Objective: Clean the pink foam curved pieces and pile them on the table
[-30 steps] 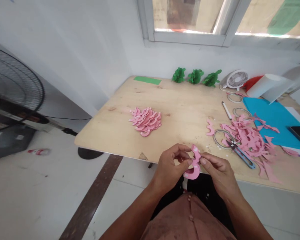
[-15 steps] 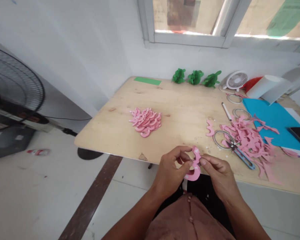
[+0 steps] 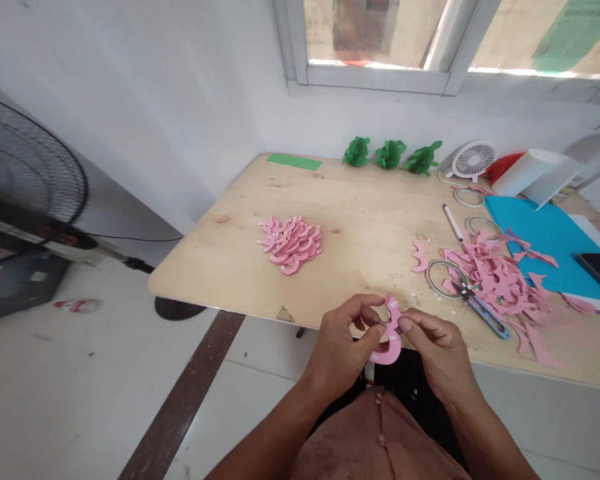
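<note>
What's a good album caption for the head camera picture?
Left hand and right hand hold a curvy pink piece by a wooden table.

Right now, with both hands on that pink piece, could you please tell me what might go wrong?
The pink piece is held in the fingers of the left hand and right hand by the table's near edge, so a slip could drop it to the floor. Moving outward, the right hand might also brush the blue-handled snips lying beside it.
</note>
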